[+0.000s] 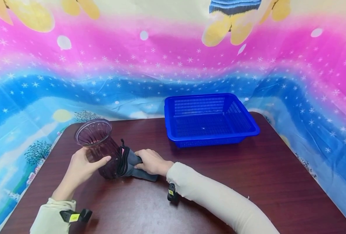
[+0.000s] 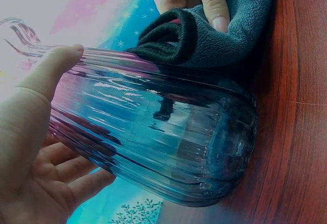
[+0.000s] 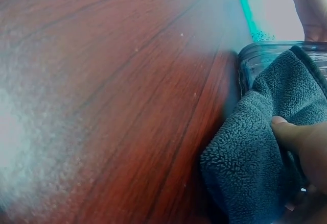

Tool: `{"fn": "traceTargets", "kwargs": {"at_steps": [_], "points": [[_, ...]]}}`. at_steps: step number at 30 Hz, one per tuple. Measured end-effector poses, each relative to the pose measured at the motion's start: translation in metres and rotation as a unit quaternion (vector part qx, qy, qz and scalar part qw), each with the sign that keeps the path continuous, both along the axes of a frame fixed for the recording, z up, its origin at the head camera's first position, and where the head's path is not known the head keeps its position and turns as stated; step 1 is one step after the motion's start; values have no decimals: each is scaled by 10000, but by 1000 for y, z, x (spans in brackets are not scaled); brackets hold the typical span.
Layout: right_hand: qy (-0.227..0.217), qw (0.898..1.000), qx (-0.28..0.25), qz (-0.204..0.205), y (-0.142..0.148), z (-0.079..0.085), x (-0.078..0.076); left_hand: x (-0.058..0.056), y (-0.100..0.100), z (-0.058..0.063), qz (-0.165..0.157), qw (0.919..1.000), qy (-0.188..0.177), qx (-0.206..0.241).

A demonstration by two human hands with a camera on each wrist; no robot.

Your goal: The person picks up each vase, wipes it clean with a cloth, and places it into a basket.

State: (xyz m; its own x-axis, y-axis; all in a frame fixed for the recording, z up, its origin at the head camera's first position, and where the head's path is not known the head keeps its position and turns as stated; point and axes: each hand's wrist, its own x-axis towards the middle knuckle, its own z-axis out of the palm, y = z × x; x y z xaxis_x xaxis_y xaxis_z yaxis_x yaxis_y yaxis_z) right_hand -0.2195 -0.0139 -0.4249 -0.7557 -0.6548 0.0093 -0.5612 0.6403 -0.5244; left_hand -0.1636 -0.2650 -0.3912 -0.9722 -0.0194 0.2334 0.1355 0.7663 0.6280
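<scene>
1. Your left hand (image 1: pixel 81 166) curls around the glass vase (image 1: pixel 107 151), thumb and fingers apart, at the left of the table (image 1: pixel 126 204).
2. Your right hand (image 1: pixel 153 161) pinches the grey cloth (image 1: pixel 132 165), which bunches between it and the vase.
3. A blue basket (image 1: pixel 168 125) stands beyond your right hand, before the patterned backdrop (image 1: pixel 126 55).

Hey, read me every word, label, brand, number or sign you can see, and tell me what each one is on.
No text can be read.
Left yellow label, on the left wrist's black device: dark marks, too small to read.
Right yellow label, on the right wrist's black device: too small to read.
Glass vase, gray cloth, blue basket: no lettering visible.
</scene>
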Motion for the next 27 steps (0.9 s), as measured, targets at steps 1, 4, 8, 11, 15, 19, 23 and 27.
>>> {"fn": "traceTargets", "kwargs": {"at_steps": [1, 4, 8, 11, 15, 19, 23, 27], "points": [[1, 10000, -2, 15, 0, 0, 0, 0, 0, 0, -1, 10000, -5, 9], [10, 10000, -26, 61, 1, -1, -1, 0, 0, 0, 9, 10000, 0, 2], [19, 9999, -88, 106, 1, -1, -3, 0, 0, -1, 19, 10000, 30, -24], [-7, 9998, -160, 120, 2, 1, -3, 0, 0, -1, 26, 10000, 74, -30], [-53, 9996, -265, 129, 2, 5, -3, 0, -1, -2, 27, 10000, 95, -5], [-66, 9993, -363, 103, 0, 11, -3, 0, -1, -1, 10, 10000, 74, 18], [-11, 9992, -403, 58, -2, 16, -5, 0, -1, -1, -6, 10000, 73, 21], [-19, 9991, -421, 25, -3, 22, -5, -1, -1, -1, 4, 10000, 23, -18]]}}
